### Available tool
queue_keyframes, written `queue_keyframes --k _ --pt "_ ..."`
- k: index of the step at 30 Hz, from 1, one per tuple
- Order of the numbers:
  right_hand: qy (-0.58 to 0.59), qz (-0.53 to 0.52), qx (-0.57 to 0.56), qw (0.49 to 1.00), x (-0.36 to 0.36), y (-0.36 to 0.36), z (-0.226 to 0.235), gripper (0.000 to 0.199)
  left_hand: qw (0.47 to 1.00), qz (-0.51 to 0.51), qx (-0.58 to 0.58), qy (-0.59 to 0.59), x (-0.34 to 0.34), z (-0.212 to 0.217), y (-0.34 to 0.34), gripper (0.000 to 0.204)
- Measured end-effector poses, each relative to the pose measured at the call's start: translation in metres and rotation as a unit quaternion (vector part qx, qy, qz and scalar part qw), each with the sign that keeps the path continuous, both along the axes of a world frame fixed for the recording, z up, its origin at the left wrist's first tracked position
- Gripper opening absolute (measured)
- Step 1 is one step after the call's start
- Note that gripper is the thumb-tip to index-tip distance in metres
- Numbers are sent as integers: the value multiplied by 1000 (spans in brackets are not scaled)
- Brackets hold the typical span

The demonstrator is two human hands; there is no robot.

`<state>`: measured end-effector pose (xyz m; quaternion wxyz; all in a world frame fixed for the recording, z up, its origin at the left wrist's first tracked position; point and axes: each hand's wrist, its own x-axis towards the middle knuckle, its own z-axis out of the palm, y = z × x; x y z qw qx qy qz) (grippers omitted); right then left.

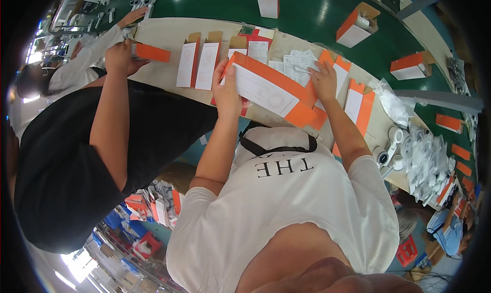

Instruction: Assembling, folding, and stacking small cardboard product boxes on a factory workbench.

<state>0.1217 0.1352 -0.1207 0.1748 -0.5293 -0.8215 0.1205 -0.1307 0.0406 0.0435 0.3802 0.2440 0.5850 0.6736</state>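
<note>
My left hand is closed on one end of a long orange-and-white carton, thumb on its printed white face. The carton lies tilted in front of my chest, its orange end flaps spread out at the right. My right hand is beyond those flaps, fingers apart, over the edge of a spread of printed white leaflets. Whether its fingertips touch a leaflet or the orange carton beside them, I cannot tell.
Open cartons stand upright left of the leaflets. A co-worker in black at my left holds an orange carton. At the right lie bagged white devices and clear plastic bags. More cartons sit on the green conveyor belt.
</note>
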Motion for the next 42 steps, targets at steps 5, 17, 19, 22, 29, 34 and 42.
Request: queue_keyframes --k 5,17,19,22,29,34,42 --pt "11 -7 87 996 -1 -2 20 22 962 -1 -24 -273 -13 -23 2 45" --pt "415 -91 98 900 5 -32 132 17 879 -23 -57 -473 -14 -46 4 47" --pt "304 55 249 918 10 -49 173 21 873 -11 -85 -480 -4 -49 1 46" --pt "207 150 267 929 -8 -64 208 23 880 -32 -121 -458 17 -53 -8 49" --pt "113 265 -111 951 -2 -91 226 29 887 -68 -154 -430 12 -86 -26 52" --pt "125 155 -245 949 -1 -81 202 28 950 -212 -215 -81 20 -44 -37 66" --pt "375 10 -545 750 -28 -80 206 47 615 -330 -5 716 14 13 -47 79"
